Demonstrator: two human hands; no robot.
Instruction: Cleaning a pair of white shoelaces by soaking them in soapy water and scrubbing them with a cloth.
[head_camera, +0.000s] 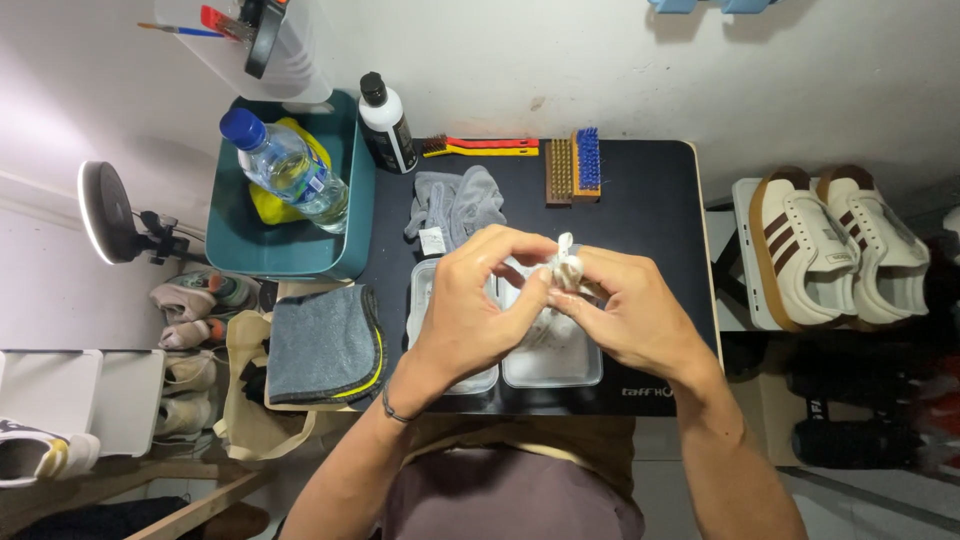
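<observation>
My left hand and my right hand meet over the black desk, both pinching a small wet white lace or strip of cloth. They hold it above two clear plastic trays that stand side by side near the desk's front edge. My left thumb and fingers close on the bundle's left side. From the other side, my right fingers grip it. A thin band circles my left wrist.
A grey cloth lies behind the trays. Brushes and a black bottle stand at the back. A teal bin holds a water bottle. A folded grey towel lies left. Cream sneakers sit right.
</observation>
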